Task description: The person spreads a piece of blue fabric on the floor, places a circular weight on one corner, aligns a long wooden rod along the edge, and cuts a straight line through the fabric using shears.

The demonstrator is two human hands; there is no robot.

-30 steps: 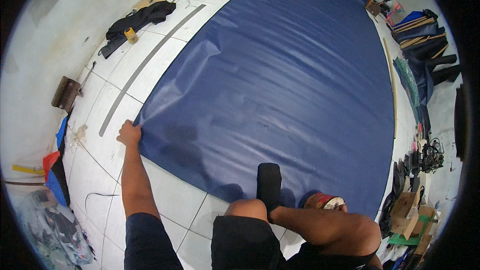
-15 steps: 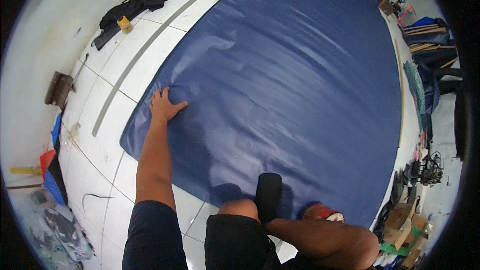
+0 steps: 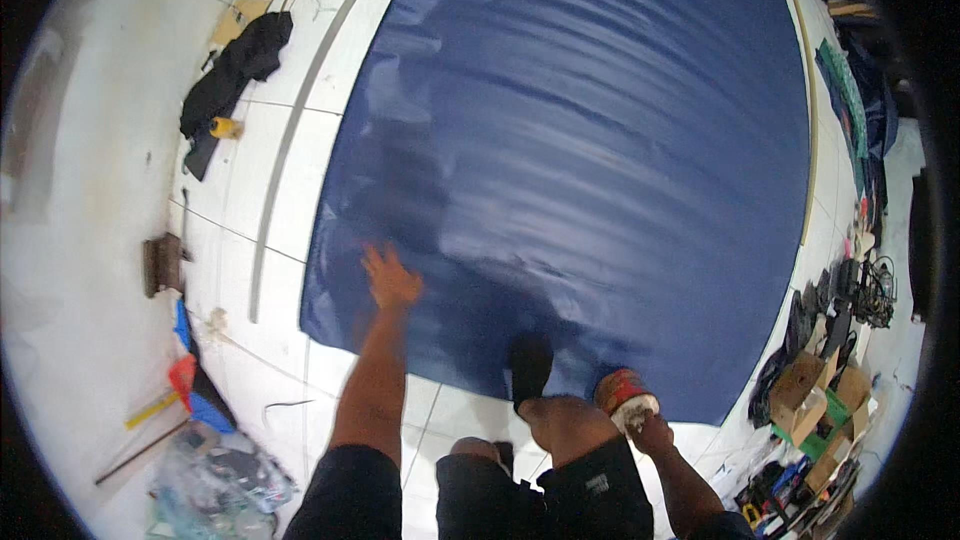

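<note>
A large blue sheet of smooth, coated-looking material [image 3: 600,170] lies spread on the floor, with ripples across it. My left hand [image 3: 393,280] rests over its near left part, fingers spread and slightly blurred, holding nothing. At the near edge of the sheet, my right hand [image 3: 652,434] grips the pale, stained end of a red cylindrical can-like object [image 3: 622,390]. Its exact kind is unclear, and most of the right fingers are hidden. My foot in a black sock [image 3: 530,365] stands on the sheet between the hands.
A long grey metal strip [image 3: 290,160] lies on the white tiles left of the sheet. Beyond it are black cloth [image 3: 235,70] and a yellow thread spool [image 3: 224,127]. Cardboard boxes [image 3: 800,390] and clutter line the right side; a plastic bag [image 3: 215,480] lies near left.
My left hand has moved from the sheet's left edge inward and nearer. My right hand has come into view on the red object. The whole view has shifted.
</note>
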